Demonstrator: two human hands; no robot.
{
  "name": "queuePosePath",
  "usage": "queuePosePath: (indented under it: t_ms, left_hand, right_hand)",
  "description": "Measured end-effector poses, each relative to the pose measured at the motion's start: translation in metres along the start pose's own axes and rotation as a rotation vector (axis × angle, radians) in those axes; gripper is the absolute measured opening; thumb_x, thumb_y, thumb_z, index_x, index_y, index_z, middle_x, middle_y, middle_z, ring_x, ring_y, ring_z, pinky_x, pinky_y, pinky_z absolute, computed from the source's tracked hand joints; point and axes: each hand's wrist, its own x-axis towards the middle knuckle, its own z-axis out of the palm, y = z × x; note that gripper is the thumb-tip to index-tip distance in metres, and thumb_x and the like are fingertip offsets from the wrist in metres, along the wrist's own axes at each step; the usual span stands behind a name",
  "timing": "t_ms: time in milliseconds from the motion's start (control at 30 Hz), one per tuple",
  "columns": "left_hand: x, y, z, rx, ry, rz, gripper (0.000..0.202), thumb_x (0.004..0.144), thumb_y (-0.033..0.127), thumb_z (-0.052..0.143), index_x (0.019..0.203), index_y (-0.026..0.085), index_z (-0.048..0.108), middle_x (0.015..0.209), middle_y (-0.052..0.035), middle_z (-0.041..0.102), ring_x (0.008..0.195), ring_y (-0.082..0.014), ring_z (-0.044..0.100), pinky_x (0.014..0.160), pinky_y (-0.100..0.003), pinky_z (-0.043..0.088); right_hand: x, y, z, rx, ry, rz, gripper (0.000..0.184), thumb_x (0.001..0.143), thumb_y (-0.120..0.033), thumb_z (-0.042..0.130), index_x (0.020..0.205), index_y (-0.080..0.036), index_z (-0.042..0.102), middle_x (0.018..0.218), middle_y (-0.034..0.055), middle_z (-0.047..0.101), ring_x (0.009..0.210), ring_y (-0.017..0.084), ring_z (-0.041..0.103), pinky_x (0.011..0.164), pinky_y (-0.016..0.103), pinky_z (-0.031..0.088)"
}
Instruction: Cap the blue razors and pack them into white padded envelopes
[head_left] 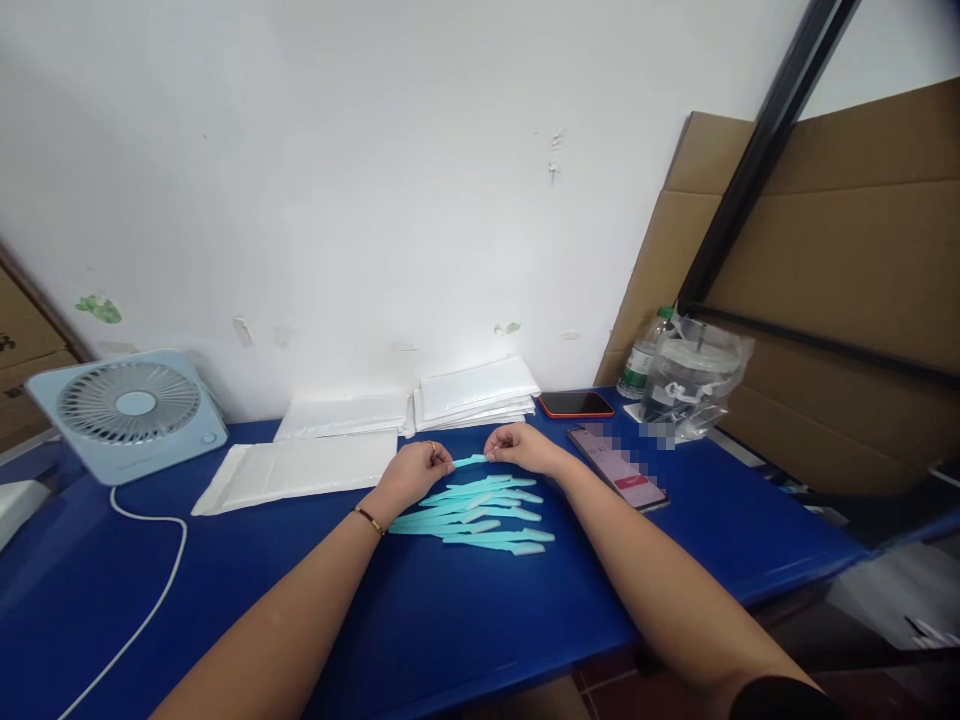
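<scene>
Blue worktop (450,620), read left to right. A pale blue fan (131,410) stands at the far left, its white cable (161,570) trailing toward the near edge. Next to it lie flat white envelopes (300,470), with a taller stack of envelopes (476,392) behind them against the wall; none shows anything tucked in (flaps too small to read). Left hand (412,472): fingers clenched on the left end of one teal strip (470,461). Right hand (521,445): fingers pinching the strip's right end, so it is held level between both hands, just above the far edge of the pile of teal strips (472,515). The pile lies loose and fanned out on the worktop between the forearms. Judgement: one strip in hand, the pile unsorted, so most of the work is left. Right of the hands: two phones (619,468), a bottle (640,365) and a plastic bag (694,385).
</scene>
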Motion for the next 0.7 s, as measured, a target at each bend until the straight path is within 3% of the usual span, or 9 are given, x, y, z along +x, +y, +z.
queuePosePath:
  t_ms: [200, 300, 400, 567, 700]
  left_hand:
    - [0.001, -0.002, 0.0, 0.046, 0.032, -0.026, 0.022, 0.077, 0.037, 0.053, 0.082, 0.02, 0.065, 0.077, -0.0017, 0.065, 0.07, -0.0164, 0.058, 0.059, -0.026, 0.04]
    - [-0.001, 0.0, -0.001, 0.08, 0.126, 0.013, 0.026, 0.075, 0.035, 0.057, 0.097, 0.022, 0.063, 0.092, -0.0033, 0.064, 0.084, -0.0183, 0.058, 0.069, -0.027, 0.042]
    - [-0.005, 0.006, -0.001, 0.113, 0.178, 0.075, 0.025, 0.074, 0.038, 0.059, 0.094, 0.023, 0.063, 0.093, -0.0028, 0.062, 0.085, -0.0186, 0.057, 0.071, -0.028, 0.042]
    - [-0.011, 0.016, 0.001, 0.075, 0.004, 0.161, 0.024, 0.075, 0.045, 0.057, 0.078, 0.023, 0.065, 0.082, -0.0004, 0.064, 0.077, -0.0165, 0.058, 0.063, -0.024, 0.041]
    - [-0.01, 0.017, 0.004, 0.029, -0.098, 0.108, 0.022, 0.076, 0.042, 0.055, 0.074, 0.022, 0.064, 0.072, 0.0012, 0.065, 0.066, -0.0142, 0.058, 0.056, -0.023, 0.038]
  right_hand:
    - [-0.005, 0.012, -0.017, -0.099, 0.031, 0.049, 0.025, 0.067, -0.035, 0.066, 0.08, -0.013, 0.069, 0.065, 0.0013, 0.061, 0.059, 0.011, 0.051, 0.057, 0.023, 0.039]
    - [-0.011, 0.008, -0.022, -0.205, 0.094, 0.02, 0.029, 0.064, -0.037, 0.069, 0.083, -0.016, 0.071, 0.074, 0.0024, 0.061, 0.064, 0.012, 0.052, 0.059, 0.023, 0.04]
    - [-0.018, -0.003, -0.021, -0.277, 0.063, -0.043, 0.026, 0.065, -0.039, 0.069, 0.081, -0.018, 0.072, 0.08, 0.003, 0.059, 0.07, 0.013, 0.053, 0.063, 0.023, 0.041]
    - [-0.021, -0.011, -0.009, -0.357, -0.073, -0.044, 0.024, 0.062, -0.037, 0.071, 0.076, -0.017, 0.071, 0.082, 0.0024, 0.056, 0.07, 0.013, 0.053, 0.061, 0.022, 0.041]
    - [-0.019, -0.012, -0.004, -0.354, -0.106, -0.042, 0.023, 0.066, -0.036, 0.068, 0.076, -0.016, 0.07, 0.083, 0.0026, 0.054, 0.068, 0.012, 0.052, 0.058, 0.021, 0.04]
